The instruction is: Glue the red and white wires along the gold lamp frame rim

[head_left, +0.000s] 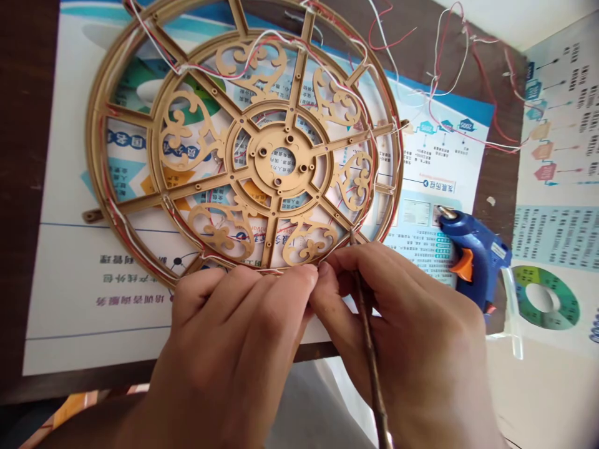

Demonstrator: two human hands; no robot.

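A round gold wheel-shaped frame [281, 159] with spokes and scrollwork panels lies on printed paper. Thin red and white wires [262, 37] run along its rings. My left hand [238, 337] curls its fingers over the frame's near rim, hiding that stretch and whatever wire lies under it. A slim brown stick [372, 355] is gripped in my right hand [412, 330], with its tip up by the frame's lower right ring. Right thumb and index finger are pinched close to the rim, and the left index fingertip meets them there.
A blue hot glue gun [477, 252] with an orange trigger lies to the right, and a clear glue stick [515, 318] pokes out near it. Loose red and white wires [437, 75] trail over the dark table [28, 156] at the upper right. Another printed sheet [561, 199] stands at right.
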